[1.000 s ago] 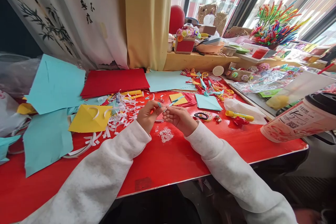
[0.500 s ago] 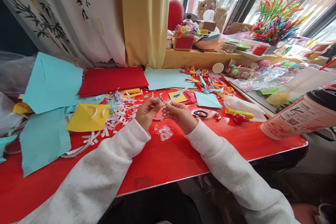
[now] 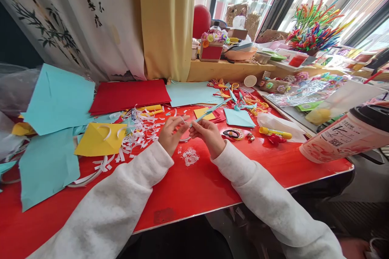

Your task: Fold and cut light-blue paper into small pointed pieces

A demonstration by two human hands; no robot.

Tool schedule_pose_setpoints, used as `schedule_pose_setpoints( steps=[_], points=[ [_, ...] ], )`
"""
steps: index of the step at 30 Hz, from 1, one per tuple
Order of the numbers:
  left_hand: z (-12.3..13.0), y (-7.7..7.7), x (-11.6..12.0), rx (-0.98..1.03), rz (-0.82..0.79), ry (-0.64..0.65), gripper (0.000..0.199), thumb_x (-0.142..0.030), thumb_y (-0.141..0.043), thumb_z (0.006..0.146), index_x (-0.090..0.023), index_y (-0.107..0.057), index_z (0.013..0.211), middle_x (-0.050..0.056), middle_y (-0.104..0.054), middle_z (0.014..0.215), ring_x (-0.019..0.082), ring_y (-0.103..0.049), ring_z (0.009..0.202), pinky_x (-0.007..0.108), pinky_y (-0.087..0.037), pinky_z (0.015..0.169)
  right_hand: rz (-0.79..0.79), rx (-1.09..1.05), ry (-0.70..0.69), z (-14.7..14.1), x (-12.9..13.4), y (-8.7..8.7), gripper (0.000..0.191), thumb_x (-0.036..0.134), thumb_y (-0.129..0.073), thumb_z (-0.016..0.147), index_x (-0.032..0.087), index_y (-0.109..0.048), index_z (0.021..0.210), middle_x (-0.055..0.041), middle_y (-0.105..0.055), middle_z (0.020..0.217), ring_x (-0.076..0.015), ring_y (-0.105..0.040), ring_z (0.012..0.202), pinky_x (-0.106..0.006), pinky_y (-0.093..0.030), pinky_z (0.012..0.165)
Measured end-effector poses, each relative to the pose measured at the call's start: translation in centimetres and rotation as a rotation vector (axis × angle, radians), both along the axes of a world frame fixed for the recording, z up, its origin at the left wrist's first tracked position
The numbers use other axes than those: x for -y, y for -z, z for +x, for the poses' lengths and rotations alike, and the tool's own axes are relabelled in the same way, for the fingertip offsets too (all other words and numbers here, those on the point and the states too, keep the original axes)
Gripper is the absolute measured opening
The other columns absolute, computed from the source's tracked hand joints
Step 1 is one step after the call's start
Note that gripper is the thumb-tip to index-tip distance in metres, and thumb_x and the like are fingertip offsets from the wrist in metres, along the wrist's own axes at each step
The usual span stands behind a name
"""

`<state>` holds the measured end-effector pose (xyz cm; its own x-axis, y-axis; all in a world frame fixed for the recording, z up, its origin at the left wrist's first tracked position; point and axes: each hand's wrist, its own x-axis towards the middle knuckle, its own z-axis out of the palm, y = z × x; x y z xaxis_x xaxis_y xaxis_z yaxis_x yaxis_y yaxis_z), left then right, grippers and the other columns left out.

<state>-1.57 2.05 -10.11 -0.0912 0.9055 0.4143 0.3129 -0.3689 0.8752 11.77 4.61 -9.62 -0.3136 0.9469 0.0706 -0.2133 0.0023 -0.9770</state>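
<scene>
Over the middle of the red table point(image 3: 197, 194), my two hands are close together, fingertips almost meeting. My right hand point(image 3: 209, 135) pinches a light blue paper strip point(image 3: 209, 111) near its lower end; the strip's long part slants up and away to the right. My left hand point(image 3: 172, 131) has thumb and fingers curled in, with a thin whitish sliver point(image 3: 182, 119) at the fingertips, too small to name. Below the hands lies a patch of white scraps point(image 3: 191, 156). Beyond them are a stack of small yellow and red papers point(image 3: 205, 114) and light blue square papers point(image 3: 240, 117).
White paper shreds point(image 3: 142, 123), a yellow sheet point(image 3: 100, 139) and light blue sheets point(image 3: 48, 166) spread leftward. Red sheets point(image 3: 130, 96) lie behind. To the right are black-handled scissors point(image 3: 231, 133), a yellow glue stick point(image 3: 275, 132) and a tall cup point(image 3: 343, 133) near the edge.
My left fingers have drawn slightly away from the right hand and loosened, now with a whitish sliver at their tips. The blue strip in my right hand shows longer. The view has shifted slightly.
</scene>
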Motion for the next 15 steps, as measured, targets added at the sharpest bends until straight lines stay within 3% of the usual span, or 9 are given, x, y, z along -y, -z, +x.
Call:
schedule_pose_setpoints(
  steps=[3,9,12,15],
  points=[
    [0.3,-0.2,0.3,-0.138,-0.057,-0.073,0.030,-0.041,-0.049,0.078,-0.019,-0.064,0.094,0.004,-0.063,0.092,0.016,-0.056,0.082,0.026,-0.041,0.075,0.185,0.114,0.078,-0.2,0.1,0.5,0.030,0.044,-0.059,0.071,0.016,-0.051,0.069,0.0000,-0.057,0.059,-0.0110,-0.057,0.052,-0.025,-0.047,0.053],
    [-0.1,0.1,-0.2,-0.162,-0.185,-0.171,0.030,-0.033,-0.041,0.082,-0.018,-0.066,0.089,0.005,-0.067,0.082,0.017,-0.059,0.070,0.027,-0.043,0.064,0.689,0.499,0.156,-1.0,0.8,1.1,0.011,0.028,-0.053,0.078,0.018,-0.051,0.073,-0.0015,-0.058,0.068,-0.0120,-0.053,0.061,-0.024,-0.043,0.056],
    [-0.7,0.2,-0.7,-0.046,-0.214,-0.079,0.031,-0.039,-0.044,0.079,-0.017,-0.066,0.087,0.005,-0.067,0.080,0.015,-0.059,0.062,0.026,-0.044,0.059,0.887,0.556,0.106,-0.8,0.8,1.2,0.002,0.019,-0.051,0.078,0.018,-0.052,0.079,-0.0015,-0.056,0.070,-0.0112,-0.052,0.061,-0.023,-0.042,0.055],
    [-1.1,-0.3,-1.1,0.120,-0.228,0.089,0.034,-0.043,-0.053,0.073,-0.015,-0.065,0.089,0.005,-0.066,0.078,0.014,-0.058,0.061,0.025,-0.044,0.056,1.006,0.563,0.103,-0.2,0.6,0.9,0.009,0.016,-0.050,0.078,0.016,-0.053,0.086,-0.0024,-0.056,0.072,-0.0115,-0.051,0.062,-0.023,-0.042,0.056]
  ],
)
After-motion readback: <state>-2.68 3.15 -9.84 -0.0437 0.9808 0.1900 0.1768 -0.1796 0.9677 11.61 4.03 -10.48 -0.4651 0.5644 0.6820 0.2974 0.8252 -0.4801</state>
